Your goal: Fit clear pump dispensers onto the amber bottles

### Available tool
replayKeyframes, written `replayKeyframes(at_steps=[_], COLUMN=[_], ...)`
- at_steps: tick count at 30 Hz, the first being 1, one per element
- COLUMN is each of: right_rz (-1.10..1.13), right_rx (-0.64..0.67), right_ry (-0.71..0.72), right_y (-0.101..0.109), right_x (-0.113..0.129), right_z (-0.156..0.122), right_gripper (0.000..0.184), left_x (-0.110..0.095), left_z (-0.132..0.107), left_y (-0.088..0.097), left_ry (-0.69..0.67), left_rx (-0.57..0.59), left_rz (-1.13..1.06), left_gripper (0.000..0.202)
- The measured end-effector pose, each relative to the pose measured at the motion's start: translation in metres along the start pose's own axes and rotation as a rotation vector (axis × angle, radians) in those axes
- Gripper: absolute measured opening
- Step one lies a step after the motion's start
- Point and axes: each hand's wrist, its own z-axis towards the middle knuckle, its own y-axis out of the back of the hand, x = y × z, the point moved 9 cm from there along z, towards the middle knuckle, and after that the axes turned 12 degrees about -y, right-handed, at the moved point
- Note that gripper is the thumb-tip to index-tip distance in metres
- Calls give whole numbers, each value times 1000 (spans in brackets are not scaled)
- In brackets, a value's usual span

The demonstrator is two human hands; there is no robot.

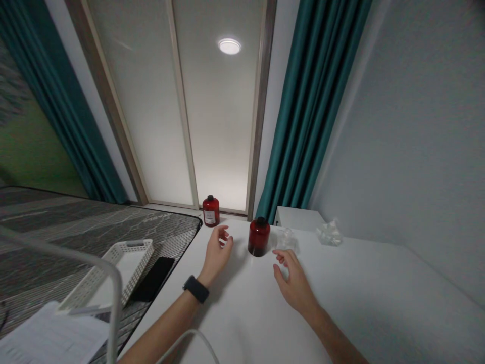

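Here, both forearms reach in over the near edge of the white worktop (273,323), angled towards each other. The left hand (219,253), with a dark band (196,289) at its wrist, points towards the far edge, palm turned inward. The right hand (295,284) leans inward and forward, its palm also facing the middle.

Near the worktop's far left corner stands a glossy red bottle with a black cap (211,205); its white label (209,218) carries marks too small to read. A dark red, round-shouldered bottle with a black cap (259,238) stands upright near the far edge, between the hands and slightly beyond them. Printed lines on the white paper sheets (53,336), beyond the left edge, are illegible too.

The left fingers are loosely curled with the thumb held apart, grasping nothing, just beside the labelled bottle. The right fingers are bent and parted from the thumb, likewise holding nothing; their tips are close to a piece of clear plastic (288,238), and whether they touch it cannot be told. More crumpled clear plastic (329,233) lies farther right along the far edge.
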Motion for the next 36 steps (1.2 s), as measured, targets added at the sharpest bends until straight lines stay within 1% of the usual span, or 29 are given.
replayKeyframes(at_steps=[4,8,10,12,17,20,23,26,30,33,36], right_rz=[-17,-37,-49,-58,-75,-74,-78,-84,-90,-96,-103], right_rx=[171,266,291,307,318,311,302,299,320,334,329], right_ry=[28,23,17,13,22,27,28,24,9,9,29], right_y=[-24,-35,-38,-39,-39,-38,-36,-36,-36,-37,-38], right_x=[13,15,15,15,17,18,18,18,15,13,14], right_z=[-12,-21,-24,-26,-28,-28,-28,-27,-26,-26,-26], right_gripper=[31,33,34,34,35,35,35,34,33,32,32], left_x=[31,58,70,81,104,114,121,121,108,87,55], left_z=[29,67,81,90,99,103,104,103,95,82,62], left_y=[19,31,34,36,32,28,24,22,23,27,32], left_ry=[28,48,60,74,106,133,148,131,72,15,-48], left_rx=[-187,-267,-272,-262,-206,-194,-191,-200,-228,-250,-262], left_rz=[194,355,396,418,410,375,329,279,196,138,94], left_gripper=[44,63,71,78,92,89,75,60,54,57,63])
